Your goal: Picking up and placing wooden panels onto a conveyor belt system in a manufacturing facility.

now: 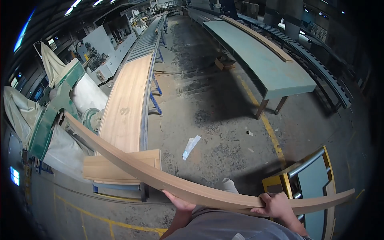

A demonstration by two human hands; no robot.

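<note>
Plank: a long wooden plank [176, 182] is carried flat across the body, over the conveyor's end.
Left hand [179, 202]: cupped beneath, taking weight.
Right hand [276, 205]: fingers curled over the edge, steadying.
Conveyor [145, 120]: boards lie flat on it.

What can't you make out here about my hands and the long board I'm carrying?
- Left hand: head view, fingers hidden under the long wooden board.
- Right hand: palm hidden behind the board's edge.
- Board's underside: faces away.
- Yellow cart: cut off by the dark rim.
</note>
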